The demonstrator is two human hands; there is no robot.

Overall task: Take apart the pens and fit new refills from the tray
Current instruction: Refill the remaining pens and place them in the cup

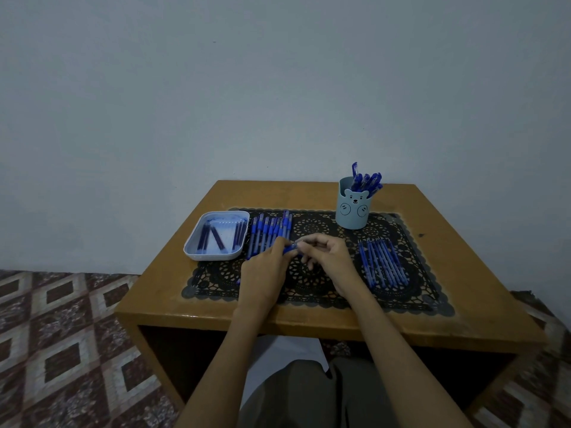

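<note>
**Inspector:** How are the hands found?

**Assessor:** The left hand [265, 267] and right hand [327, 257] are brought together over the middle of the black lace-patterned mat [309, 291]. Both are closed on one blue plastic pen [292, 249]. Its blue section is gripped in the left hand and its paler end is pinched in the right fingers [309, 242]. Whether the parts have come apart yet cannot be told.

**Inspector:** How is the pen laid?

**Assessor:** Its long axis runs across the body, from hand to hand. It is held just above the mat, at the near end of the row of blue capped pens [268, 230].

**Inspector:** Where are the refills?

**Assessor:** Dark slim refills [216, 237] are seen in the white rounded plastic tray [216, 259], lying roughly front to back. The tray is set to the left of the hands and a little beyond them, beside the pen row. The left hand is the nearer one. It is judged that a short leftward reach would be needed while the barrel is kept in the right hand.

**Inspector:** Anything else recorded?

**Assessor:** A pale blue bear-faced cup [352, 211] filled with pens is noted at the back right. A second batch of blue sticks [383, 264] lies on the right of the mat. Whether these are pens or parts cannot be told.
</note>
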